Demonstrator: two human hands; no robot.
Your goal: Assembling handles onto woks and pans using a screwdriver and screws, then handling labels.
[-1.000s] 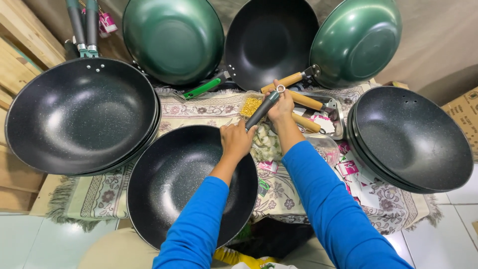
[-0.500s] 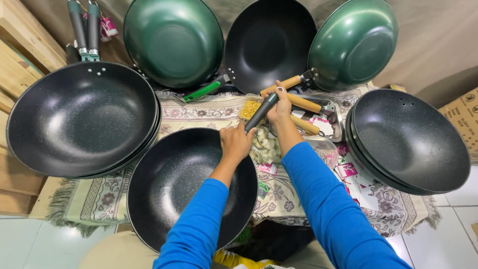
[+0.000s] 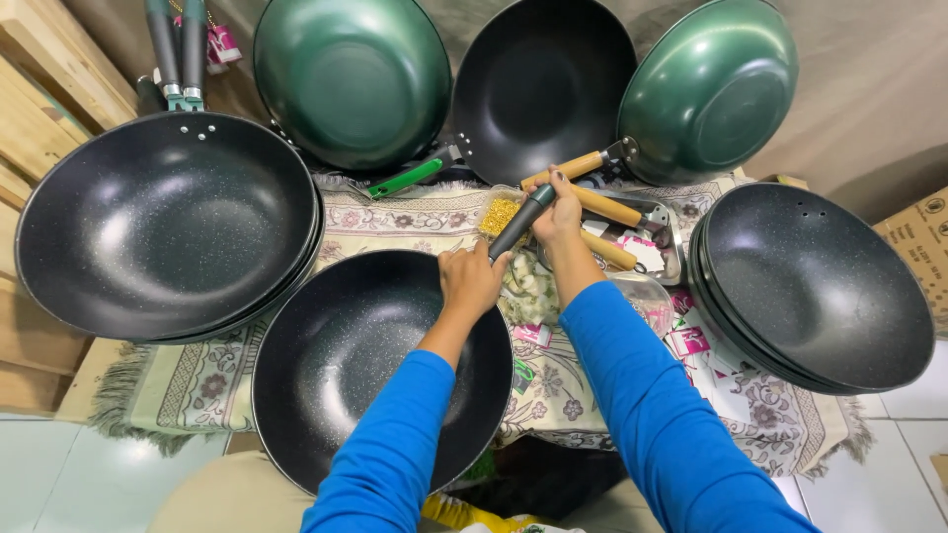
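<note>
Both hands had barely moved: the left hand (image 3: pixel 470 279) steadied the black wok (image 3: pixel 365 365) rim, the right hand (image 3: pixel 558 209) stayed closed around its dark handle (image 3: pixel 520 221).

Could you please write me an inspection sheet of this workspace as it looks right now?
Surface: patterned fringed cloth over a low table.
Job's things: black speckled wok lying in front of the person; its dark handle angles up toward the far side.
Clutter: stacked black woks left and right; two green woks and a black one propped behind; wooden handles; small tub of yellow kernels.
Grippers: left hand at the wok's rim by the handle base; right hand grips the handle's far end.
Cables: nothing seen.
Surroundings: wooden planks left, cardboard box right, tiled floor.
</note>
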